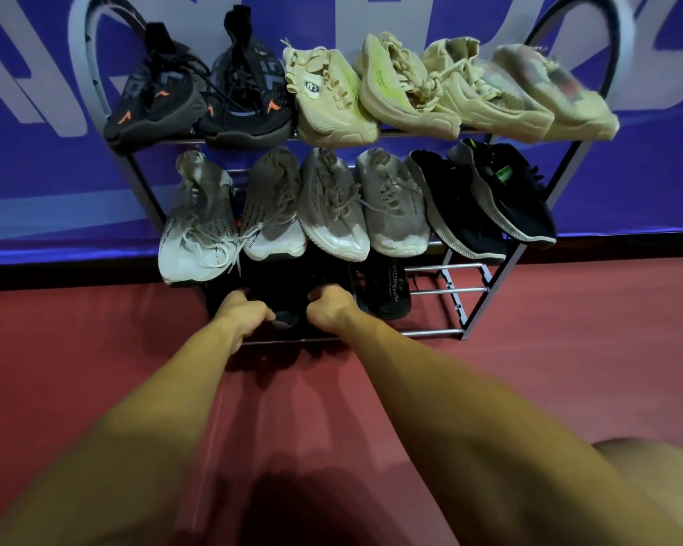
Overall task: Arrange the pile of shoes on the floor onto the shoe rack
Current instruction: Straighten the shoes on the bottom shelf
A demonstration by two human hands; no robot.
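A metal shoe rack (442, 333) with three tiers stands against a blue banner. Its top tier holds two black shoes with orange marks (198, 92) and several beige shoes (411, 84). On the middle tier are grey and white shoes (292, 206) and two black shoes (485, 199). Black shoes (288, 289) lie in shadow on the bottom tier's left half, with another black shoe (389, 289) beside them. My left hand (245, 315) and my right hand (330, 309) both reach into that tier, fingers curled on the dark shoes; the grip is partly hidden.
The bottom tier's right part shows bare metal bars (442, 289). Red floor (568, 368) spreads in front of the rack. My knee (659, 470) shows at the lower right.
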